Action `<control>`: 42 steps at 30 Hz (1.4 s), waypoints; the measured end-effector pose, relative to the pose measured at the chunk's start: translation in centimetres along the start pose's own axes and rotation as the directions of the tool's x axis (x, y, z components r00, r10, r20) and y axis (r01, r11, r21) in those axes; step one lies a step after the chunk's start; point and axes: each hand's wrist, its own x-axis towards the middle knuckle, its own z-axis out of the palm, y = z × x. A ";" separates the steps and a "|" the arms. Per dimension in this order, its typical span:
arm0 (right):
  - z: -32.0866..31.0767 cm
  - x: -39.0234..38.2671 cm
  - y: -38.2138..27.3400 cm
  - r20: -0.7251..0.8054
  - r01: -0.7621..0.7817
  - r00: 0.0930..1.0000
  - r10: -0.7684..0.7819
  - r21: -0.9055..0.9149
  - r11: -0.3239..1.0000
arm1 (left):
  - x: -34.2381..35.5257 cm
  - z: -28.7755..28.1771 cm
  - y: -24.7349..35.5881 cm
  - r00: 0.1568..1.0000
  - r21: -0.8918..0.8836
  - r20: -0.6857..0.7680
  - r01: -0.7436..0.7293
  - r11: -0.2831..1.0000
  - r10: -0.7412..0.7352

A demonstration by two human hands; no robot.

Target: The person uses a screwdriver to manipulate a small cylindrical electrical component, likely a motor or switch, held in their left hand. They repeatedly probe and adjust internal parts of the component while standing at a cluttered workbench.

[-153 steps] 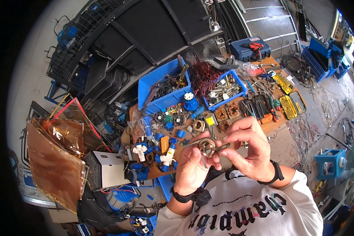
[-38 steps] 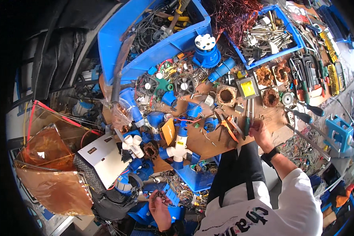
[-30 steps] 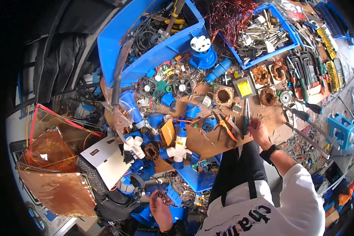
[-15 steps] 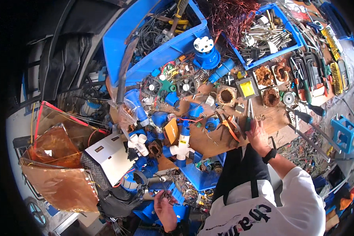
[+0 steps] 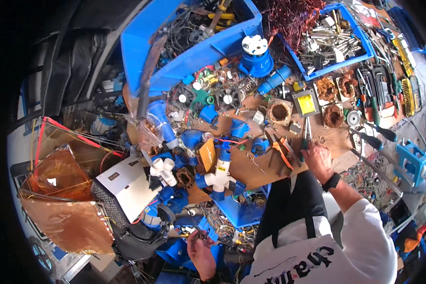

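Low in front of the bench, my left hand (image 5: 201, 253) has its fingers closed around a small dark part (image 5: 202, 235); its kind is not clear. My right hand (image 5: 318, 162) rests at the bench's front edge with its fingers stretched out over the wood. Right by its thumb side lies a green-handled tool (image 5: 304, 147) with a slim metal shaft pointing away. Left of that are orange-handled pliers (image 5: 285, 155). Farther back sit a square metal frame with a yellow centre (image 5: 306, 103) and several square motor cores with copper windings (image 5: 333, 116).
Blue plastic housings and a white pipe-like fitting (image 5: 218, 179) crowd the middle of the wooden bench (image 5: 258, 176). Behind stand a large blue crate (image 5: 208, 57) of cables and a blue tray (image 5: 338, 66) of metal pieces. Long-bladed tools (image 5: 374, 142) jut over the right edge.
The bench scene has shifted slightly rightward in the view. My right hand's fingers have spread beside the green handle. My left hand stays low, still holding the small dark part.
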 end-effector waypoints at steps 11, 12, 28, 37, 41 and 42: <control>-2.2 1.8 -1.6 0.094 -0.130 0.988 0.125 0.052 0.990 | -0.4 -0.2 1.0 0.998 0.064 -0.008 -0.054 0.996 0.055; -2.7 1.9 -1.8 0.097 -0.140 0.986 0.133 0.076 0.987 | -0.4 -0.1 1.0 0.998 0.060 -0.004 -0.059 0.996 0.059; -19.3 -7.2 -0.7 0.308 -0.129 0.936 -0.169 0.748 0.651 | -3.2 7.9 6.3 0.903 -0.314 0.418 0.043 0.949 0.097; -31.3 -16.3 -2.2 0.318 -0.345 0.756 -0.572 0.936 0.065 | -8.9 16.0 11.0 0.642 -0.421 0.715 0.082 0.903 0.275; -35.9 -20.1 -1.4 0.193 -0.036 0.839 -0.509 0.953 0.302 | -13.1 18.3 14.6 0.570 -0.438 0.705 -0.118 0.891 0.422; -36.9 -20.6 -1.2 0.143 0.082 0.842 -0.520 0.919 0.386 | -13.9 18.6 15.2 0.557 -0.464 0.699 -0.124 0.877 0.448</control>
